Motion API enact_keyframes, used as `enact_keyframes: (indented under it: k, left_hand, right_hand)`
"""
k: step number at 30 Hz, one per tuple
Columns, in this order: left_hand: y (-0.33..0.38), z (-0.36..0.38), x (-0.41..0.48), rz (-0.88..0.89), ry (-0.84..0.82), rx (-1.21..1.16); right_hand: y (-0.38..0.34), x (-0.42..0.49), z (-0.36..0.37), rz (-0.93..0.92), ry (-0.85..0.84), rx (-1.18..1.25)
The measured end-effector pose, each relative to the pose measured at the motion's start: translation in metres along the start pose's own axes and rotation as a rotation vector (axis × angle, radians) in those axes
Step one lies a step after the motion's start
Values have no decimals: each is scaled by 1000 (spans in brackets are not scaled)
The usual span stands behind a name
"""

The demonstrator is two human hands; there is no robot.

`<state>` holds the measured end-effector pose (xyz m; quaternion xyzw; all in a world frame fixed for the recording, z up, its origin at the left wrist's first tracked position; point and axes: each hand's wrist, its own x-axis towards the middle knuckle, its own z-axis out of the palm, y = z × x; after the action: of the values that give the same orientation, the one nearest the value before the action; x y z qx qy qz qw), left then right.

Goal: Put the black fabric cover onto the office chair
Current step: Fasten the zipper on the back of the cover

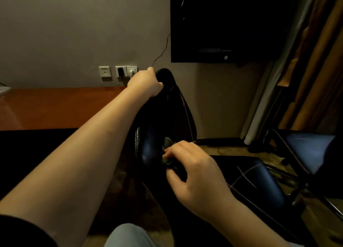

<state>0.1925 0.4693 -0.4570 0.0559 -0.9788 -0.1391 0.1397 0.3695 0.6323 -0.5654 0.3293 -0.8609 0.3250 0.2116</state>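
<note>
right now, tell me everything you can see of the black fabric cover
The black fabric cover is dark, matte cloth with a thin pinkish seam line down its right side. It hangs stretched into a tall, narrow, rounded-top shape over the back of the office chair, whose glossy surface shows at the lower left. The left grip holds its top edge; the right grip pinches bunched cloth lower down, near the seat. Dim light hides its weave and its far side.

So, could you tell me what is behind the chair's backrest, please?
A plain wall with sockets beside the left hand gripping its top; the backrest hides the wall lower down.
</note>
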Motion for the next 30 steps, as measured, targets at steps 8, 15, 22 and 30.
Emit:
enact_keyframes:
  k: [8, 15, 22, 30]
  left_hand:
    - [-6, 3, 9, 12, -10, -42]
    - [-11, 9, 21, 25, 15, -52]
    - [-9, 9, 31, 18, 24, -91]
    - [-8, 11, 30, -1, 36, -118]
  right_hand:
    - [10, 26, 17, 75, 126, 100]
    - [44, 92, 22, 161, 103, 112]
    - [79, 138, 28, 243, 79, 81]
    - [88, 159, 35, 336, 83, 29]
